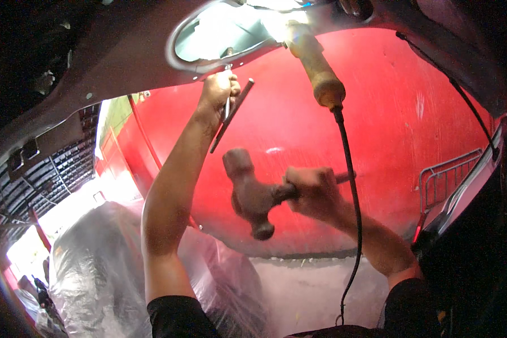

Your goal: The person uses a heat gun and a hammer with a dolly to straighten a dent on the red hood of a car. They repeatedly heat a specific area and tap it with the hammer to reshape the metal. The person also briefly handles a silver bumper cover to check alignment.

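Observation:
My left hand (217, 90) is raised, closed around a slim metal tool (227, 100) whose top end is at the lower edge of a bright oval opening (211, 36) in the dark metal panel (127, 53) overhead. A second dark rod (234, 112) slants just right of that hand; what holds it is unclear. Lower and to the right, my right hand (310, 188) grips a blurred hammer (248, 194) by its handle, head pointing left. A yellowish work lamp (321, 76) hangs from the opening, its black cord (349, 225) crossing in front of my right hand or arm.
A large red wall (388, 101) fills the background. Plastic-covered bulky objects (96, 265) stand at lower left. A metal railing (434, 188) is at right, near a thin black strut (462, 93) along the panel's side. A lattice roof (67, 163) shows at far left.

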The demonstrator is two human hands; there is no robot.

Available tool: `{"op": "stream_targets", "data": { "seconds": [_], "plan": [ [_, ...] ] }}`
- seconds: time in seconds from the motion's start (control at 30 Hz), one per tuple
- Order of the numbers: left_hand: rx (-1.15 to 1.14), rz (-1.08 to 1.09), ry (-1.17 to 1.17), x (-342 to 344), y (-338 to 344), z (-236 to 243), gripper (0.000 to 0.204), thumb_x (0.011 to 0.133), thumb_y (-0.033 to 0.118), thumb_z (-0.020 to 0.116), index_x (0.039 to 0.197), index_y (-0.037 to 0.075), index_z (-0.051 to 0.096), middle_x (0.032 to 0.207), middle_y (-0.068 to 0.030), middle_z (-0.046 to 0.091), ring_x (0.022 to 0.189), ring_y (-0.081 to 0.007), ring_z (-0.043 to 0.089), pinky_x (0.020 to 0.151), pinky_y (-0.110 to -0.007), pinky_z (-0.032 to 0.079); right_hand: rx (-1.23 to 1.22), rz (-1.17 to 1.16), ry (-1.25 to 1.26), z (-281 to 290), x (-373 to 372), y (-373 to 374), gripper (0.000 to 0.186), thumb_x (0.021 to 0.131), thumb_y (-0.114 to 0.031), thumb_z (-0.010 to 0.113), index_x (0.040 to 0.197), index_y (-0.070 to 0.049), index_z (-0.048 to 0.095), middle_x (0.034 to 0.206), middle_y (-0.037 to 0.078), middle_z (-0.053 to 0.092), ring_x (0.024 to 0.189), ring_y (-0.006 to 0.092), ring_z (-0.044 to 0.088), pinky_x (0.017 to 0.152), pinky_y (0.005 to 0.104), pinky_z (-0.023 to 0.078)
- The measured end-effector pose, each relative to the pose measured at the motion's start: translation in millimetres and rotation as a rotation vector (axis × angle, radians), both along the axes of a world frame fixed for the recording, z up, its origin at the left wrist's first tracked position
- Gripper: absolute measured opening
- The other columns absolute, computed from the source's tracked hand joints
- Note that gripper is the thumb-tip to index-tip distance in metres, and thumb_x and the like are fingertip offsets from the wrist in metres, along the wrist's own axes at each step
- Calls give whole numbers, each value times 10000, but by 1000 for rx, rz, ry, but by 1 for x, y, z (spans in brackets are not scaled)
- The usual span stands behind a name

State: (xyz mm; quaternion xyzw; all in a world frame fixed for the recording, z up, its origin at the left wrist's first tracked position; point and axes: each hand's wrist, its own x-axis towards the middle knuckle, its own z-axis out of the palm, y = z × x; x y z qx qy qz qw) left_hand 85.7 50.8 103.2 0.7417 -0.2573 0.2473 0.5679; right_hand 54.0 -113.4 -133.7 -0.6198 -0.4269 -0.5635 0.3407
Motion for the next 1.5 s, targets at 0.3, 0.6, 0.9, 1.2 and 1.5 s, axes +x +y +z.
{"op": "stream_targets", "data": {
  "seconds": [0.3, 0.6, 0.9, 1.2, 1.5],
  "plan": [
    [-3, 23, 31, -2, -3, 8, 196, 987, 158, 401, 880, 25, 497, 633, 4, 464, 477, -55, 441, 351, -197, 343, -96, 5, -30, -2, -17, 5, 224, 745, -150, 702, 691, -85, 495, 530, 101, 493, 458, 299, 553, 409, 408, 393],
    [-32, -31, 65, 6, -3, 8, 215, 1000, 215, 412, 901, 45, 499, 598, 5, 443, 440, -74, 407, 344, -232, 315, -72, 29, -55, 8, -19, 0, 195, 716, -71, 691, 694, -80, 497, 529, 100, 489, 473, 299, 557, 418, 405, 396],
    [-144, -308, 216, 16, 4, 17, 264, 987, 250, 412, 792, 94, 498, 511, 35, 366, 375, -115, 348, 346, -274, 307, 91, -192, -33, 45, 23, 0, 186, 823, -191, 620, 713, -89, 511, 522, 148, 509, 497, 374, 578, 429, 464, 435],
    [-3, -107, 29, -19, 4, -22, 220, 984, 233, 414, 979, 20, 468, 531, 2, 402, 359, -105, 363, 329, -255, 299, 21, -107, 134, -48, -6, -32, 200, 796, -166, 656, 718, -78, 495, 556, 141, 505, 522, 364, 583, 446, 447, 433],
    [112, 231, -195, -22, 4, -82, 223, 999, 241, 404, 899, 53, 470, 560, -18, 449, 386, -113, 400, 342, -258, 367, 13, 81, 273, -134, -5, -35, 156, 707, -185, 709, 771, -112, 587, 534, 104, 552, 510, 324, 616, 465, 444, 484]
  ]
}}
